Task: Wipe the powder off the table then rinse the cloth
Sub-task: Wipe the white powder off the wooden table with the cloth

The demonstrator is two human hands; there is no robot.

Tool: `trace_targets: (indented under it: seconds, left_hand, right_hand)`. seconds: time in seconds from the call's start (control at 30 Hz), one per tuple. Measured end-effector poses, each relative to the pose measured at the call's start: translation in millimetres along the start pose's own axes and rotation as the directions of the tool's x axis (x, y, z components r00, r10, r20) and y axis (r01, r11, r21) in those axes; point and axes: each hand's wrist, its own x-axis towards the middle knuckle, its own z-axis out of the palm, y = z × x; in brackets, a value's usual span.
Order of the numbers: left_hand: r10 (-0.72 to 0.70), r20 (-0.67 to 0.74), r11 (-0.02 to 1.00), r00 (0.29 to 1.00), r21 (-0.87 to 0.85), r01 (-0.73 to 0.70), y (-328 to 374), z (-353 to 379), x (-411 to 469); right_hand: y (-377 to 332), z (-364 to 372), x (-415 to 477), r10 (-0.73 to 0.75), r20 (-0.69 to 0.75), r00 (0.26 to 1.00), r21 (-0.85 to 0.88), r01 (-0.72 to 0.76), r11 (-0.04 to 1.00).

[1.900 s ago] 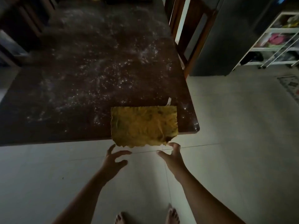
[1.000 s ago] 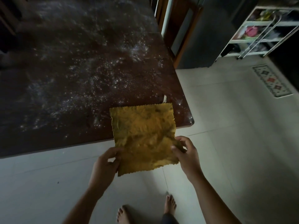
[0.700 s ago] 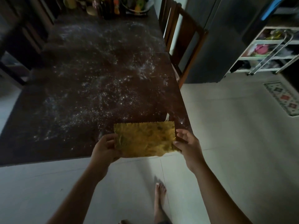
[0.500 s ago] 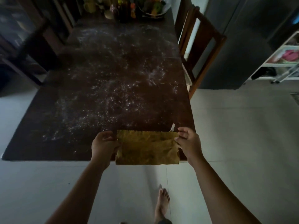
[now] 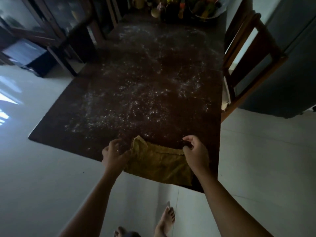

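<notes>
Yellow cloth [image 5: 159,165], an open sq. a sec ago, is now folded in half & lies on the table [image 5: 56,132] at its 6 o'clock edge. L hand [image 5: 114,153] grips its 9 o'clock side; R hand [image 5: 195,153] pinches the 3 o'clock corner. White powder [image 5: 145,100] is untouched, spread toward 12 o'clock. Prob. the pad's ready, but wiping hasn't begun.

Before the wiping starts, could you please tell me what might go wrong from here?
The powder spreads close to the edges of the table, so sweeps of the cloth, held by the left hand and right hand, could push it onto the floor. Bottles crowd the far end; a long stroke might knock them.
</notes>
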Motion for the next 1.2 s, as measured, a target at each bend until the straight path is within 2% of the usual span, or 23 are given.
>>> trace_targets:
  seconds: [0.07,0.13,0.17,0.27,0.37,0.5,0.63,0.87,1.07,1.2]
  left_hand:
    - [0.006,0.04,0.981,0.999,0.191,-0.014,-23.5,2.7,-15.4]
    - [-0.012,0.037,0.932,0.999,0.362,-0.002,-38.4,8.4,-31.8]
    - [-0.051,0.022,0.932,0.998,0.361,0.04,-45.8,11.5,-35.7]
    - [-0.104,0.013,0.986,0.994,0.134,0.102,-54.8,18.4,-40.3]
    - [-0.088,-0.002,0.995,0.996,0.051,0.088,-52.2,23.6,-40.6]
    - [-0.122,-0.046,0.992,0.991,0.012,0.123,-43.2,24.0,-36.7]
    - [-0.039,0.022,0.999,0.999,0.014,0.039,-25.5,20.6,-42.0]
    - [0.111,0.171,0.981,0.979,-0.177,-0.081,20.9,28.7,-63.5]
    - [0.293,0.356,0.951,0.887,-0.015,-0.308,45.2,67.1,-74.5]
    - [0.208,0.589,0.961,0.781,0.023,-0.274,54.5,96.7,-84.4]
  right_hand:
    - [-18.6,19.6,4.6,-0.169,0.214,0.962,-0.199,0.212,0.957]
    - [-38.1,43.7,13.9,-0.257,0.465,0.847,-0.277,0.415,0.867]
    - [-46.8,56.9,18.5,-0.262,0.57,0.778,-0.272,0.48,0.834]
    - [-63.3,92.9,27.5,-0.238,0.746,0.623,-0.299,0.631,0.716]
    - [-72.0,114.9,29.8,-0.233,0.781,0.579,-0.325,0.696,0.64]
    - [-69.4,128.5,26.0,-0.213,0.757,0.618,-0.419,0.709,0.567]
    - [-63.3,121.4,23.7,-0.259,0.723,0.641,-0.419,0.705,0.572]
    - [-41.3,52.3,32.5,-0.302,0.558,0.773,-0.254,0.505,0.825]
    - [-9.3,-13.5,35.3,-0.24,0.512,0.825,-0.159,0.366,0.917]
    - [21.5,-46.1,33.2,-0.239,0.433,0.869,-0.152,0.332,0.931]
